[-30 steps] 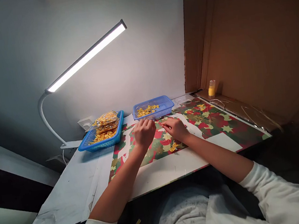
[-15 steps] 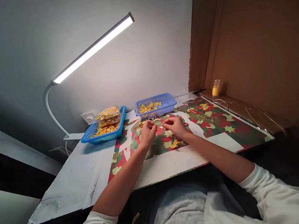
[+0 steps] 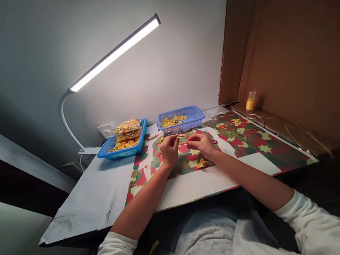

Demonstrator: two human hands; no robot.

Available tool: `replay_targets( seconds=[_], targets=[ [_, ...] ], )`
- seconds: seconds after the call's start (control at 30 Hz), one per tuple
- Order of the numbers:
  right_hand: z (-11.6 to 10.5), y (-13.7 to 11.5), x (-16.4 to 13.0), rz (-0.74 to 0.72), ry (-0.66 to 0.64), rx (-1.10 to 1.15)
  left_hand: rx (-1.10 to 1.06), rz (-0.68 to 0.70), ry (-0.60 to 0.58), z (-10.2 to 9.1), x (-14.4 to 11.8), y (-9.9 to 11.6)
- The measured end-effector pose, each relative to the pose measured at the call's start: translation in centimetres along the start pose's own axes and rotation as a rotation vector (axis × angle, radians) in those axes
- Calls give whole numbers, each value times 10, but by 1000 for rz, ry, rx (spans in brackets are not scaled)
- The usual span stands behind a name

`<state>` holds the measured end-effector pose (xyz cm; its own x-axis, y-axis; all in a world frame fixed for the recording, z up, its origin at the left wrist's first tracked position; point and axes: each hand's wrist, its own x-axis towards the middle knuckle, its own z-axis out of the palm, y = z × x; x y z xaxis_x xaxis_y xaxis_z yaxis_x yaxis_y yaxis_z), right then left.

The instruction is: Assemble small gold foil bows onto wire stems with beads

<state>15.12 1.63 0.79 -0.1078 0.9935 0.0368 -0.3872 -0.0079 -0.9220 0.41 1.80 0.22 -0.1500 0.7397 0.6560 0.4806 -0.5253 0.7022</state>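
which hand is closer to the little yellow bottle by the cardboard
Right. The right hand lies on the patterned mat, on the side of the yellow bottle; the left hand is farther off, beyond the right hand.

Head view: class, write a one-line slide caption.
Left hand and right hand pinch a small gold piece over a star-patterned mat.
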Motion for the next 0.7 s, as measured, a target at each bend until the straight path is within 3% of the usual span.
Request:
replay_targets(
  seconds=[0.33,0.57,0.7],
  targets=[
    [-2,2,2,100,0,47,121,73,7,-4,5,5],
    [-1,2,4,59,97,106,-229,-89,-169,2,-1,8],
    [-2,3,5,20,105,124,-315,-156,-185,4,-3,10]
  ],
)
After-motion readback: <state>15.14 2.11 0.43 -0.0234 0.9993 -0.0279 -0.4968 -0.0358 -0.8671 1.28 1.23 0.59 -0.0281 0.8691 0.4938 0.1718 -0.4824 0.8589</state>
